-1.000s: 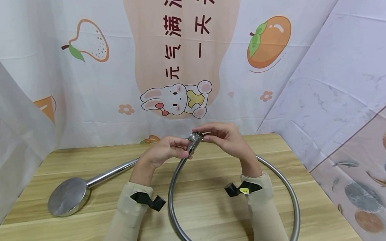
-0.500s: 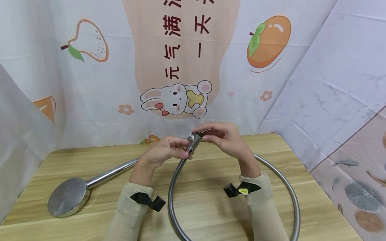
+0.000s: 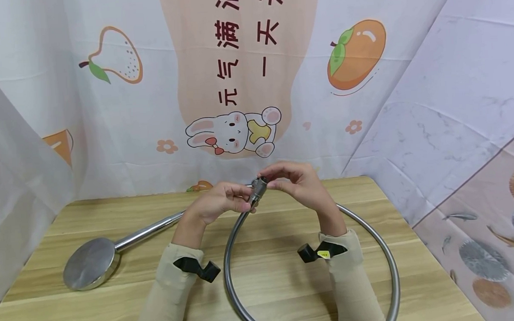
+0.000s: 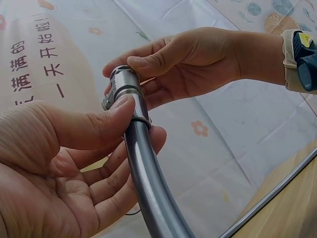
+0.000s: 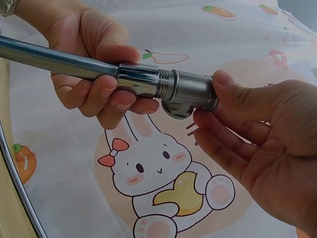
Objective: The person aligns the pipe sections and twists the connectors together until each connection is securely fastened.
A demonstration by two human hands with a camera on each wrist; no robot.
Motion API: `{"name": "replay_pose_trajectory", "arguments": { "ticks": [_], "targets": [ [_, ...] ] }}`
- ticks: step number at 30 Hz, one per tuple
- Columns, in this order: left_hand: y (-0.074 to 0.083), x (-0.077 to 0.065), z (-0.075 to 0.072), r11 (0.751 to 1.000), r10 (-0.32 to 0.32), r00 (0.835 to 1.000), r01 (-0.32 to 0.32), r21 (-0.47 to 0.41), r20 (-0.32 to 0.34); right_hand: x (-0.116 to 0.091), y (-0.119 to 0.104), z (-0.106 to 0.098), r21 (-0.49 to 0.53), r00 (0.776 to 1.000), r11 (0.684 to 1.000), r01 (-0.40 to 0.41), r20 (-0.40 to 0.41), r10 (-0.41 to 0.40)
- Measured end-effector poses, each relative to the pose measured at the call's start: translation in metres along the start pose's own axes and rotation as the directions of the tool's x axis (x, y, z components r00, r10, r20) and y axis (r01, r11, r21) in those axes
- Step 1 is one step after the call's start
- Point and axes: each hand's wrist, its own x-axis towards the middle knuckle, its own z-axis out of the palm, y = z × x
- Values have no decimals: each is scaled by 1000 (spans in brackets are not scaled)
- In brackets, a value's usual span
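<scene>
We see the metal fitting between the two hands, lifted above the worktop: just past the left hand's fingertips and right at the right hand's, so the right hand is nearer. Key relation: fitting and end sleeve share one long axis, roughly in line, running from the left hand up and away toward the right hand. Left hand grips the sleeve, thumb on one side, fingers curled on the other. Right hand pinches the fitting's far end between thumb and fingers. A few rings of thread show between the two parts. Looks: fitting is short, grey, satin metal, with a stubby side outlet; sleeve is shinier, chrome-like. Grey hose leaves the sleeve below the left hand, curves toward us, leaves the head view; a matching stretch, likely the same hose, arcs outside the right forearm. Round shower head lies on the worktop, outward of the left hand, its handle angling toward that wrist.
</scene>
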Motion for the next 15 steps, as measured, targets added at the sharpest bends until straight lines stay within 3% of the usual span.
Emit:
{"name": "replay_pose_trajectory", "arguments": {
  "ticks": [15],
  "targets": [
    [1,-2,0,1000,14,1000,-14,-9,4,0,-1,-1,34,999,999,30,38,-31]
  ]
}}
